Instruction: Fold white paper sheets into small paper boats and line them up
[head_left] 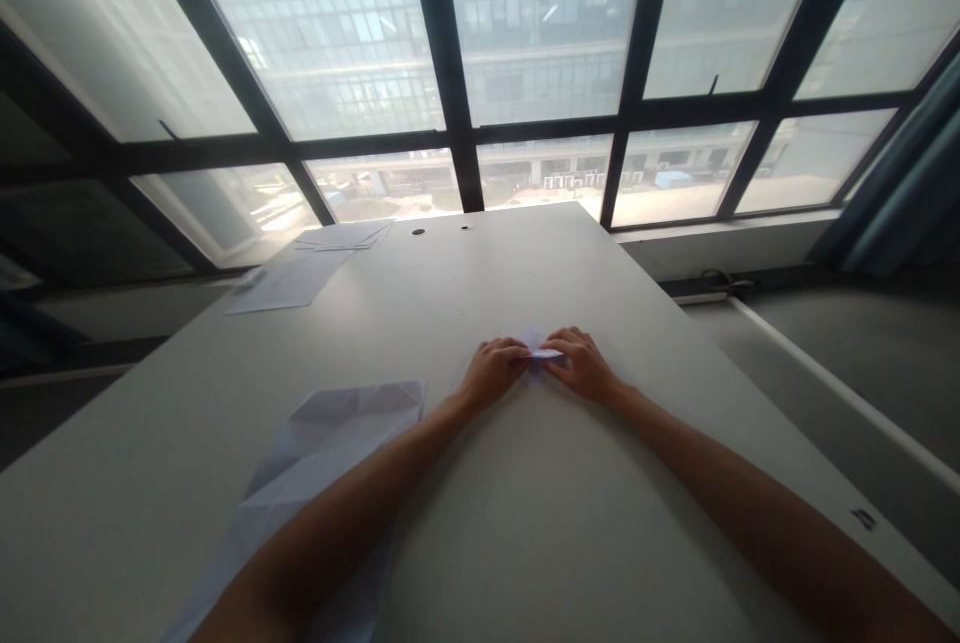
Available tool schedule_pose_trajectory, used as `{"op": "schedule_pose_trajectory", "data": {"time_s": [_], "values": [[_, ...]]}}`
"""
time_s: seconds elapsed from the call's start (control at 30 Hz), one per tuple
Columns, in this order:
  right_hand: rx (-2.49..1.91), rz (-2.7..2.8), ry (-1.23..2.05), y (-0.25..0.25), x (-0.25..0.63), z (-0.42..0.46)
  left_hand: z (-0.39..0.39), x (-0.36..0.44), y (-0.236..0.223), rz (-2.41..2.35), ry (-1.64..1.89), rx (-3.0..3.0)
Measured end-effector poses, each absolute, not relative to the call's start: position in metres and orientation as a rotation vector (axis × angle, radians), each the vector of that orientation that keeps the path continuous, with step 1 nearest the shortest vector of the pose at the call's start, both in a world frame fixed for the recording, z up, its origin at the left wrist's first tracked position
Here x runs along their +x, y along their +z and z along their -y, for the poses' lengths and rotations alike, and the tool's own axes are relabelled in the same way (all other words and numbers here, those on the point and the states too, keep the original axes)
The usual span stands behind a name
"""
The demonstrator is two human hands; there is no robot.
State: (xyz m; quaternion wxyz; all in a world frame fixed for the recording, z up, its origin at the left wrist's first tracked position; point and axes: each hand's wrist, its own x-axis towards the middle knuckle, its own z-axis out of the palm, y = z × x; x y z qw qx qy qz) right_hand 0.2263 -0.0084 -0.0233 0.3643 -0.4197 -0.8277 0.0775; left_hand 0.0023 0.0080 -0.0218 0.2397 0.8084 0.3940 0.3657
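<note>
Partly, the left hand (pixel 495 369) and right hand (pixel 584 367) hide the folded paper (pixel 545 354) their fingers (pixel 561 336) pinch; its shape is unclear.

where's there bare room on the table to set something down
Bare tabletop lies between the left hand, right hand and the far round hole, and between both forearms. Crowded: the left side, with creased paper by the left forearm and sheets farther off; the hands hold folded paper.

Looks like office from here: white desk (pixel 570 493) mid-frame, big windows (pixel 439 33) across top, large building (pixel 547 33) outside, curtain (pixel 896 188) upper right.
</note>
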Motion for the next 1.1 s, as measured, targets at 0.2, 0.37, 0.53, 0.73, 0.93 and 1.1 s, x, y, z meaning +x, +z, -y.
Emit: {"op": "schedule_pose_trajectory", "data": {"time_s": [0.2, 0.37, 0.53, 0.73, 0.93, 1.1], "values": [[-1.064, 2.165, 0.172, -0.027, 0.226, 0.004, -0.003, 0.006, -0.021, -1.039, 0.982, 2.107], [-1.031, 2.168, 0.166, -0.023, 0.226, 0.008, 0.002, 0.006, -0.016, -1.006, 0.953, 2.156], [-0.995, 2.151, 0.122, -0.012, 0.224, 0.020, -0.002, 0.004, -0.015, -1.091, 0.983, 2.177], [-0.894, 2.512, 0.154, -0.007, 0.219, 0.026, -0.007, 0.003, -0.016, -1.143, 1.009, 2.104], [-0.860, 2.502, 0.148, -0.005, 0.216, 0.027, -0.006, 0.002, -0.018, -1.154, 0.984, 2.164], [-0.906, 2.167, 0.284, -0.015, 0.223, 0.019, -0.001, 0.001, -0.018, -1.175, 0.844, 2.391]]}}
